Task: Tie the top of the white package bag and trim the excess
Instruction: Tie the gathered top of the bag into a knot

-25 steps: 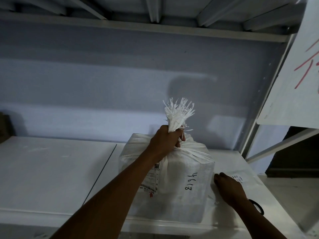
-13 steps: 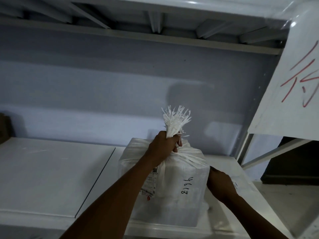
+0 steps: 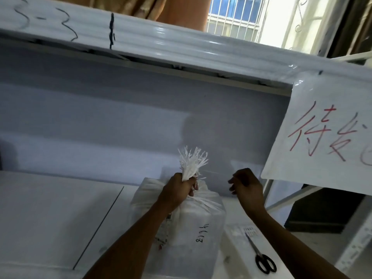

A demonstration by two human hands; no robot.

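The white package bag (image 3: 191, 234) stands on the white shelf (image 3: 50, 218), boxy, with black handwriting and a label on its front. My left hand (image 3: 178, 191) is clenched around the gathered neck of the bag. Frayed white strands (image 3: 191, 162) fan out above that fist. My right hand (image 3: 246, 185) hovers in the air to the right of the neck, fingers loosely curled, holding nothing that I can see. Black-handled scissors (image 3: 259, 254) lie on the shelf to the right of the bag, below my right forearm.
An upper shelf (image 3: 181, 49) with black marker writing runs overhead. A white sign (image 3: 326, 133) with red handwriting hangs at the right on the shelf frame. A flat white parcel with a label (image 3: 239, 232) lies under the scissors. A barred window (image 3: 237, 15) shows above.
My right hand has lifted from the bag's right side up to the height of the neck. The camera has tilted up, revealing the upper shelf and window. My left hand keeps its grip.
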